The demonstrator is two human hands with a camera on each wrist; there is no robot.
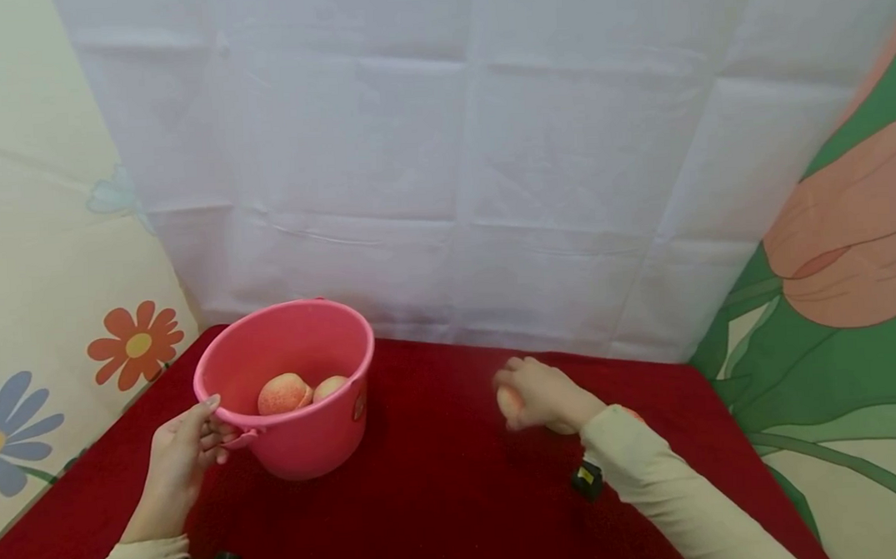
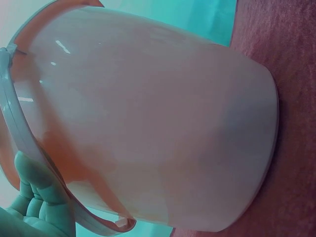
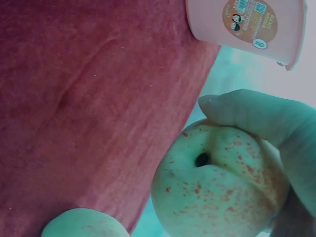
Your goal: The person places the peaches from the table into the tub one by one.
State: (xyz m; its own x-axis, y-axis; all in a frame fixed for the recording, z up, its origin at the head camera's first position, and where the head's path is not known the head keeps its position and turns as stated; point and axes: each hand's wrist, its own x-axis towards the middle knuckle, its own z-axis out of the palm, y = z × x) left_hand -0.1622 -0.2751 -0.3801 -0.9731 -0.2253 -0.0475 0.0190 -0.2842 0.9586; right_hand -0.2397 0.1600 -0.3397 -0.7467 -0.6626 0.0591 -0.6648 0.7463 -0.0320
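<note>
A pink bucket stands upright at the left of the red-covered table, with a peach and a second, partly hidden peach inside. My left hand grips its near-left rim and the handle, thumb up at the rim and fingers curled below. To the right of the bucket, my right hand holds another peach, pale with red specks and a dark hole at its stem end. One more peach lies on the cloth near that hand; in the head view the hand and sleeve mostly cover it.
Red cloth covers the table. A creased white sheet hangs behind its far edge. Flower-printed hangings flank the left side, and a large tulip print the right. Each wrist wears a dark strap.
</note>
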